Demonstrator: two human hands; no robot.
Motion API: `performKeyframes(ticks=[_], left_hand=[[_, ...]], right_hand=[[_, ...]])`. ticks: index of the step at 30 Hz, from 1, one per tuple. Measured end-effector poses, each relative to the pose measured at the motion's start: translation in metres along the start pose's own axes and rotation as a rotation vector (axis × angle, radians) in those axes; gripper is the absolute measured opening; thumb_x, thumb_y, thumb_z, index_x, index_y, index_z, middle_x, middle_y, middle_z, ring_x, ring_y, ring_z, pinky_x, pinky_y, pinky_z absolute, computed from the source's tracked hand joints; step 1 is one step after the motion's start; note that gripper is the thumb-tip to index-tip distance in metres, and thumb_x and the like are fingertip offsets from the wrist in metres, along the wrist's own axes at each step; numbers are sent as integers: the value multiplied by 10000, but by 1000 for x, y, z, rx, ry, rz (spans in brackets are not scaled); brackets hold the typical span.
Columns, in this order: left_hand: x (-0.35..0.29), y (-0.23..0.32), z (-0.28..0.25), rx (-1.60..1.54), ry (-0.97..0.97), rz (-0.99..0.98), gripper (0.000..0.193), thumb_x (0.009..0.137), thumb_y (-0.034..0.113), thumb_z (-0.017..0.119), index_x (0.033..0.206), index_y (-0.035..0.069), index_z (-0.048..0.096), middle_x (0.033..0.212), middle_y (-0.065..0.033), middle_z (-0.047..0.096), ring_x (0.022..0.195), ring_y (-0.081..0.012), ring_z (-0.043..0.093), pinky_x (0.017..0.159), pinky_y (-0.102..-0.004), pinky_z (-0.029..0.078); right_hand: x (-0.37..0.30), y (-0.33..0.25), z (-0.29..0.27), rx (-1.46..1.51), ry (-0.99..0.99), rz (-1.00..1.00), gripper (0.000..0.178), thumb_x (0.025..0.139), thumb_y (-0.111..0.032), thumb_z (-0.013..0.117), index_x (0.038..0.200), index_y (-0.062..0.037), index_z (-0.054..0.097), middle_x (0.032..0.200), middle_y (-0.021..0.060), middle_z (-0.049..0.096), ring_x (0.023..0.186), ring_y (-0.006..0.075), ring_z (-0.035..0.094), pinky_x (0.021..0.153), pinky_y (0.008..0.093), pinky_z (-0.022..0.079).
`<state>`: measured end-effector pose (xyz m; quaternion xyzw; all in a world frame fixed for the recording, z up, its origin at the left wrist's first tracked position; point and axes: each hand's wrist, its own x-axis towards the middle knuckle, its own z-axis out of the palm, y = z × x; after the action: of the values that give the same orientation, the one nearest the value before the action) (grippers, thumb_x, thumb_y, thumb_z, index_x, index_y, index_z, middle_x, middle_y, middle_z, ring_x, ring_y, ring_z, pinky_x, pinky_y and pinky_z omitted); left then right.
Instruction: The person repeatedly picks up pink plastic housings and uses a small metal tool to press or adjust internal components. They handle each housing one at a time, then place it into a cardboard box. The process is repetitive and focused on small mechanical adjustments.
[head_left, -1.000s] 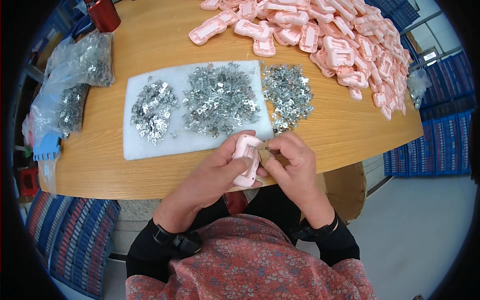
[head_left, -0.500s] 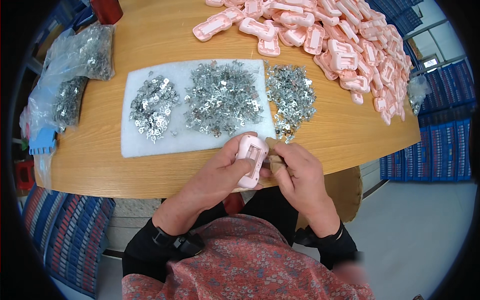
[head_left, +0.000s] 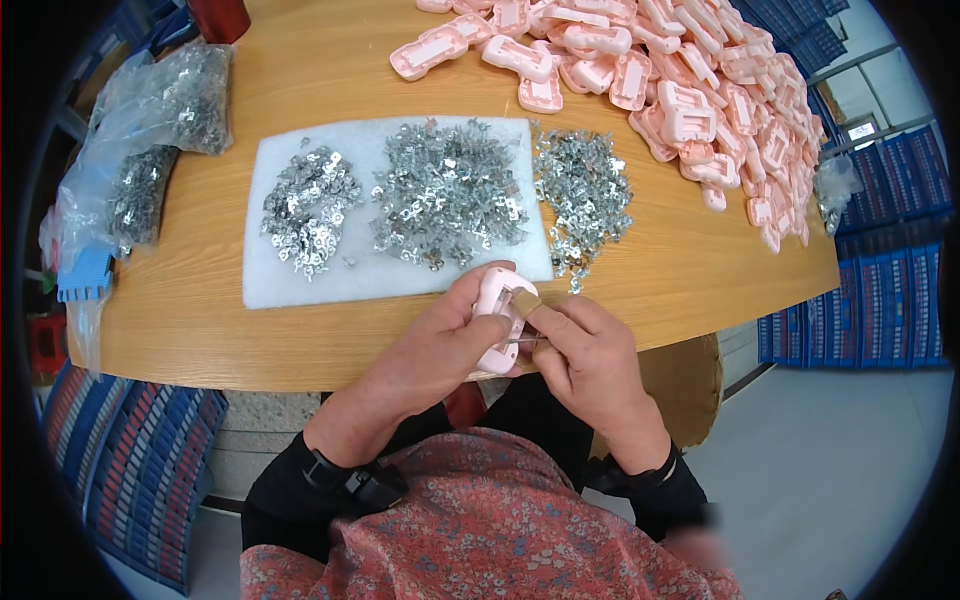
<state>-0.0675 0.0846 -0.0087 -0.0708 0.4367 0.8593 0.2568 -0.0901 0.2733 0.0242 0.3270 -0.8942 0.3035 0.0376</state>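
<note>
Pink shell [head_left: 493, 292], clasped in curled left hand [head_left: 447, 335], seemingly for steadiness; nearly closed right hand [head_left: 592, 355] pinches thin rod [head_left: 524, 341], metal clips [head_left: 583, 190] beyond it

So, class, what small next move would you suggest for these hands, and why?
Perhaps press gently with the right hand's taped fingertip, while the left hand steadies the pink shell: that fingertip is at the recess's far end, and the left thumb braces the shell. Whether a part lies beneath the fingertip is hidden.
</note>
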Motion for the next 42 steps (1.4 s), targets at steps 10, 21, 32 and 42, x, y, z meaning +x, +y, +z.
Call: performKeyframes(ticks=[10, 21, 32, 42], left_hand=[[-8, 6, -1, -42, -92, 27, 590, 930, -2, 454, 1493, 80, 295, 1284, -125, 538, 1027, -217, 653, 854, -353, 561], [-15, 5, -4, 419, 14, 225, 420, 951, -17, 447, 1371, -3, 453, 1167, -79, 616, 977, -118, 623, 847, -273, 520], [-18, 0, -10, 324, 136, 305, 342, 970, 97, 401, 1290, 27, 496, 931, -82, 616, 709, -153, 592, 648, -291, 499], [-25, 15, -12, -470, -70, 33, 364, 1064, 308, 332, 1319, 84, 462, 856, -39, 538, 646, -117, 472, 557, -249, 353]], right_hand=[[7, -2, 5, 881, -56, 527, 236, 952, -98, 618, 1155, 16, 580, 947, 29, 641, 810, 70, 584, 682, 250, 489], [2, 1, -1, 1070, -177, 617, 257, 975, -124, 601, 1201, -1, 595, 944, -16, 640, 804, 25, 557, 709, 198, 460], [-7, -13, 5, 1118, 1, 569, 230, 1002, -126, 546, 1186, 8, 574, 919, -33, 573, 785, 27, 522, 693, 207, 446], [6, -31, 17, 539, 87, 125, 320, 867, 27, 608, 1186, 14, 599, 987, 129, 639, 824, 234, 642, 728, 297, 510]])
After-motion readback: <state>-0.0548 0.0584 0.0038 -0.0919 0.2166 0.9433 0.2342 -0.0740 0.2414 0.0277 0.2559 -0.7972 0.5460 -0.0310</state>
